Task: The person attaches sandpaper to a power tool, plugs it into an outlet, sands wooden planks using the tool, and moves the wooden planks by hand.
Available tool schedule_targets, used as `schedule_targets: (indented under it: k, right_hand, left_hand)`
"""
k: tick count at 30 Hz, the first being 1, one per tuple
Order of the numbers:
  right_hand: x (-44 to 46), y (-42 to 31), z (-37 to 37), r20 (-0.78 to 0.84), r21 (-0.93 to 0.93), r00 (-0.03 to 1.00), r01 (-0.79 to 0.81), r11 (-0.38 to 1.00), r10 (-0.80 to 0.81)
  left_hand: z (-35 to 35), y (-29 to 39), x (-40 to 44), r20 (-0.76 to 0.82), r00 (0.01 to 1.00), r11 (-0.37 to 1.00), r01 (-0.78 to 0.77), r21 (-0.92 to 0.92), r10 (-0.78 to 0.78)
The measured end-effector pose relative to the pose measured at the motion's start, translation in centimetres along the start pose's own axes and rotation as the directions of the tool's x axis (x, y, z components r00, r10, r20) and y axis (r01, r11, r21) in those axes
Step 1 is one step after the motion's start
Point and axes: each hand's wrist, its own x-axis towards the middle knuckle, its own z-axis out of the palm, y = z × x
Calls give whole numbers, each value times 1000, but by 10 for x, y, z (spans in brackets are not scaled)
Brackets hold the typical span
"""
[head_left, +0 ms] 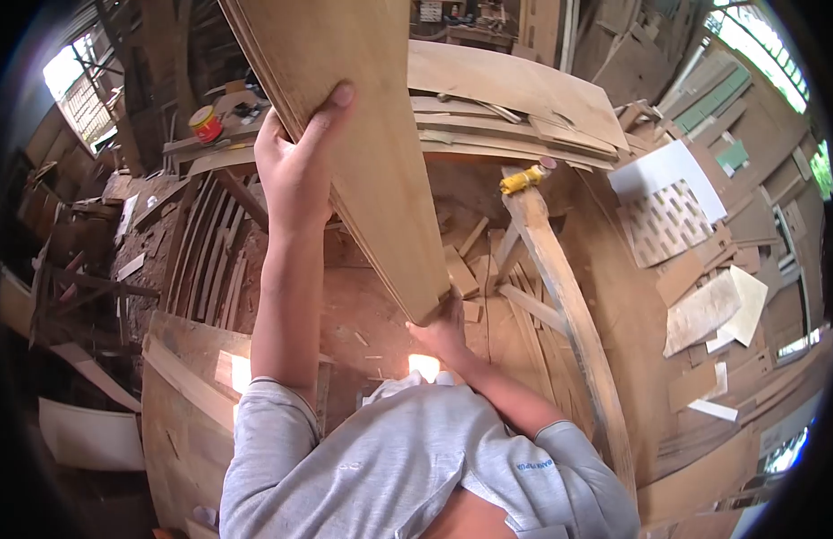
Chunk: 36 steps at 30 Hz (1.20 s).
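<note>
A stack of long, thin plywood boards (pixel 376 153) is held upright at a tilt in front of my chest, its upper end running out of the top of the view. My left hand (pixel 295 166) grips the stack's left edge partway up, with the thumb pressed flat on the front face. Down at the lower end, my right hand (pixel 442 331) is closed around the bottom corner. Its fingers are partly hidden by the boards.
Plywood sheets (pixel 515 85) lie on a bench ahead, with a yellow-and-red tub (pixel 205 124) at its left. A yellow tool (pixel 522 180) rests on a narrow wooden beam (pixel 574 296) to my right. Offcuts (pixel 704 310) and a white slotted sheet (pixel 670 220) lie farther right.
</note>
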Motion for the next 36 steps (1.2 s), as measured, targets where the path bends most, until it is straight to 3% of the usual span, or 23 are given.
schedule_targets:
  k: [4, 7, 8, 14, 19, 22, 23, 26, 29, 32, 36]
  right_hand:
    - [39, -17, -17, 211, 182, 976, -92, 979, 53]
    - [49, -4, -33, 97, 339, 995, -35, 940, 2]
    - [51, 7, -36, 121, 300, 992, -80, 951, 45]
    - [83, 116, -41, 206, 228, 933, -340, 912, 296]
    - [111, 211, -39, 152, 328, 881, -472, 818, 448]
    - [123, 268, -30, 145, 302, 868, -496, 814, 475]
    - [124, 284, -25, 137, 323, 851, -523, 789, 508]
    - [131, 312, -30, 173, 210, 853, -520, 828, 492]
    - [142, 335, -25, 250, 201, 809, -581, 789, 532]
    - [159, 345, -16, 319, 162, 791, -588, 793, 521]
    - [192, 345, -6, 336, 147, 832, -510, 847, 442]
  left_hand:
    - [-25, -35, 19, 51, 989, 980, -142, 137, 136]
    - [-60, -96, 29, 38, 988, 946, -155, 284, 151]
    - [-71, -116, 32, 25, 988, 931, -150, 334, 150]
    - [-131, -176, 83, -127, 985, 960, -78, 269, 116]
    - [-138, -176, 105, -216, 971, 992, 118, 46, -105]
    - [-123, -183, 107, -412, 910, 988, 24, 151, 41]
    - [-123, -182, 105, -403, 915, 993, 46, 106, 1]
    - [-73, -168, 88, -594, 800, 988, 13, 153, 82]
    - [-76, -165, 77, -584, 796, 973, -28, 227, 159]
    - [-82, -163, 88, -497, 807, 936, -186, 299, 319]
    - [-90, -159, 130, -414, 856, 943, -222, 247, 310]
